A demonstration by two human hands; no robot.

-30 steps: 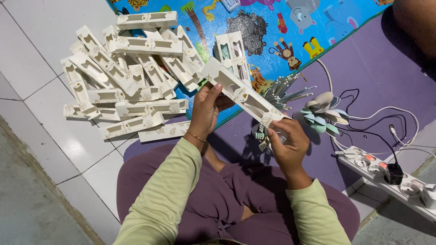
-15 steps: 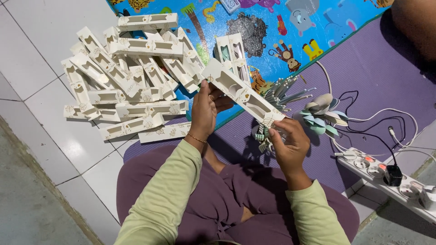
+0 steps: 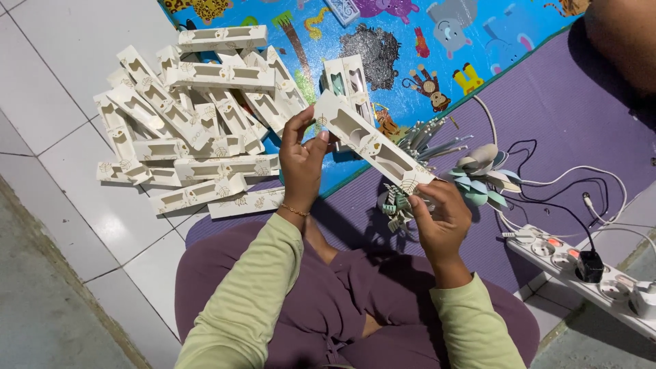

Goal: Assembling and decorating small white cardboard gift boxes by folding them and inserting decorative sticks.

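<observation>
1. Left hand (image 3: 301, 160) clamped on the upper end of a long, narrow white cardboard box with window cut-outs (image 3: 372, 143), thumb and fingertips pinching its edges
2. Right hand (image 3: 439, 217) gripping the lower end of the same box, fingers curled around it
3. Box held slantwise in the air above a purple mat (image 3: 547, 116), over the lap
4. Heap of similar white cardboard boxes (image 3: 191, 123) on the white tiled floor (image 3: 55, 82) and colourful animal-print mat (image 3: 410, 34), left of the hands
5. Cluster of pale green and grey small items (image 3: 471, 174) just beside the right hand; white power strip (image 3: 588, 270) further right
</observation>
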